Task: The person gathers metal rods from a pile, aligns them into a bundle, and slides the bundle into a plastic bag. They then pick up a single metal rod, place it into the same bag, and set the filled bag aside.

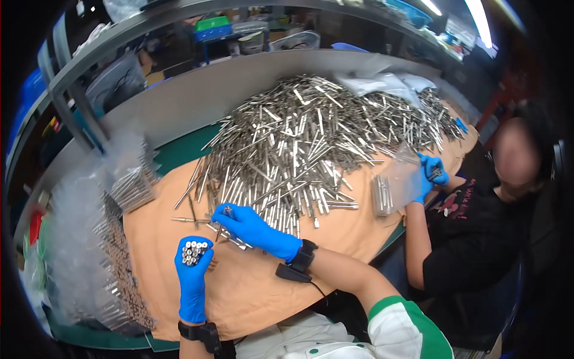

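My left hand, in a blue glove, is closed round a bundle of slim silver metal rods, their round ends facing up. Close by on the right, my gloved right hand pinches a metal rod between thumb and fingers at the near edge of a heap. A few loose metal rods lie just under that hand. The large heap of silver metal rods spreads over an orange cloth beyond both hands.
Clear plastic bags packed with stacked rods line the left side. A co-worker sits at the right, one blue-gloved hand holding rods beside a clear bag of rods. A grey metal wall bounds the table's far side.
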`<action>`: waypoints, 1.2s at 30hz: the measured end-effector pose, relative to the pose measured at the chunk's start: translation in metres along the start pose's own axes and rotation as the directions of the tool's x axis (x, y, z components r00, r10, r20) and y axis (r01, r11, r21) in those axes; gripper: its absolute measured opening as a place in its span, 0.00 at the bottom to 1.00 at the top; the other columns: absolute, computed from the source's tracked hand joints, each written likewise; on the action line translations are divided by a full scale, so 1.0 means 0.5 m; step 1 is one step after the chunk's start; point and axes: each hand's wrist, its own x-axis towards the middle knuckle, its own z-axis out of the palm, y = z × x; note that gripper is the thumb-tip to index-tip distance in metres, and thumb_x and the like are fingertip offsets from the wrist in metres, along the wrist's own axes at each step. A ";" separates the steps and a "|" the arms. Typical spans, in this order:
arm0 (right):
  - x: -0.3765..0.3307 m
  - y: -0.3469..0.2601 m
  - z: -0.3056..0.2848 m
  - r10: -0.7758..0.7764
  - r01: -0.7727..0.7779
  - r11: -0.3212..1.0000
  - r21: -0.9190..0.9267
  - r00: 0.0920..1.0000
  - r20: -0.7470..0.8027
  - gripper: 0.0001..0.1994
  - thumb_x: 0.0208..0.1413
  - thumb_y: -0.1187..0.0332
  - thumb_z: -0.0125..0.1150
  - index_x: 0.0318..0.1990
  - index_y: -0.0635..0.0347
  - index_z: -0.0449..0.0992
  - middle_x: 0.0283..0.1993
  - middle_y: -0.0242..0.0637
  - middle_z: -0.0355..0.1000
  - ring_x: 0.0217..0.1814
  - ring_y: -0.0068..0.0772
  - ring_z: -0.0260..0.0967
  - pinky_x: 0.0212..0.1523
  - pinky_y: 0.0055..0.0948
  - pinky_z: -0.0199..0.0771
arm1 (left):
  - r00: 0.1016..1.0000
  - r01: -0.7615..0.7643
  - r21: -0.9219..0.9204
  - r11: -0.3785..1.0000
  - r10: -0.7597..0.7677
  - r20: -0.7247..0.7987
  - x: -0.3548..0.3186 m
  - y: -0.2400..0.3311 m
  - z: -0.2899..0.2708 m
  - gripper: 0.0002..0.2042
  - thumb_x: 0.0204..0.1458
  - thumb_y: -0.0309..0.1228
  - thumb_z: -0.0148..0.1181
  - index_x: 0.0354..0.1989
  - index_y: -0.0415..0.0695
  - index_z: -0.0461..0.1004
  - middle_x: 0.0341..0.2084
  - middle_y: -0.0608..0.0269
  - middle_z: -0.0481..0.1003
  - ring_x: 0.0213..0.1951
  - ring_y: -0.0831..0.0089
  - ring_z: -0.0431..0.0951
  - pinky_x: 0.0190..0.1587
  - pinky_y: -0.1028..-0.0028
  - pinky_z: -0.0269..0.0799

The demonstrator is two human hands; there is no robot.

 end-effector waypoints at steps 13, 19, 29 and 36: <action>0.016 -0.030 -0.081 0.015 0.106 0.906 0.410 0.960 -0.281 0.15 0.58 0.58 0.45 0.38 0.59 0.73 0.21 0.28 0.63 0.16 0.14 0.46 0.16 0.16 0.47 | 0.999 -0.029 -0.032 0.999 0.029 -0.016 0.007 -0.015 0.000 0.07 0.45 0.20 0.58 0.32 0.42 0.70 0.20 0.63 0.73 0.18 0.77 0.72 0.18 0.80 0.66; 0.102 -0.128 -0.336 -0.299 0.415 0.908 -0.054 0.553 -0.777 0.16 0.56 0.56 0.50 0.30 0.61 0.74 0.20 0.24 0.60 0.22 0.17 0.53 0.23 0.23 0.54 | 1.000 -0.019 -0.055 0.998 0.020 0.006 0.006 -0.006 -0.003 0.08 0.44 0.21 0.60 0.32 0.41 0.69 0.19 0.61 0.73 0.16 0.76 0.71 0.15 0.80 0.66; 0.018 -0.277 -1.038 -0.578 0.006 0.805 -0.593 0.229 -0.783 0.15 0.51 0.59 0.54 0.26 0.62 0.77 0.17 0.36 0.71 0.19 0.27 0.64 0.22 0.29 0.64 | 0.993 0.106 -0.019 0.994 -0.107 -0.047 0.013 -0.081 -0.055 0.09 0.41 0.18 0.58 0.31 0.41 0.68 0.25 0.62 0.74 0.26 0.76 0.74 0.29 0.79 0.70; 0.104 -0.262 -1.247 -0.498 -0.010 0.856 -0.517 0.254 -0.829 0.14 0.49 0.58 0.55 0.28 0.61 0.77 0.25 0.39 0.75 0.14 0.24 0.59 0.15 0.26 0.58 | 0.989 -0.098 0.084 0.992 0.107 -0.104 0.024 0.019 -0.007 0.11 0.32 0.17 0.51 0.27 0.41 0.62 0.21 0.61 0.67 0.24 0.72 0.67 0.27 0.77 0.64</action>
